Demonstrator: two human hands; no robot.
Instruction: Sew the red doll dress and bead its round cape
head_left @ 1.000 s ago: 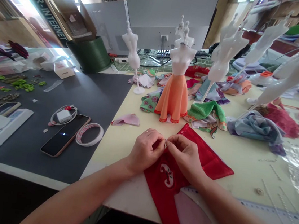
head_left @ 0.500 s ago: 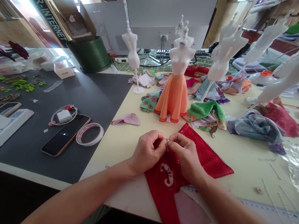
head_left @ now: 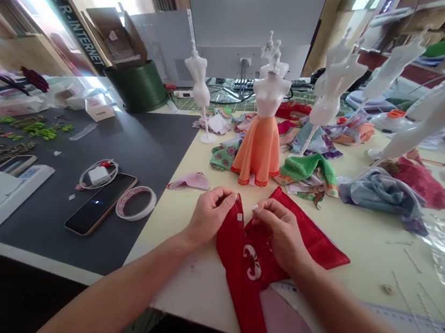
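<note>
A small red doll garment (head_left: 231, 254) with a white paisley patch lies partly over the table's near edge, its pale pink lining (head_left: 286, 323) showing below. My left hand (head_left: 212, 211) pinches the upper left edge of the garment, where a tiny white square (head_left: 239, 217) sits on the red cloth. My right hand (head_left: 279, 230) is closed in a pinch on the facing edge, with a small white bit (head_left: 255, 208) at the fingertips. A gap parts the two edges. Red fabric (head_left: 315, 234) spreads out behind my right hand.
A doll mannequin in an orange skirt (head_left: 257, 152) stands beyond my hands, with other white mannequins (head_left: 198, 82) and cloth pieces (head_left: 309, 171) around it. To the left lie a tape roll (head_left: 136, 203) and a phone (head_left: 100, 204). A ruler (head_left: 386, 313) and bead strands (head_left: 409, 297) lie right.
My hands were together at the garment's edges and have drawn apart, opening a gap between them. The white square on the cloth has come into view.
</note>
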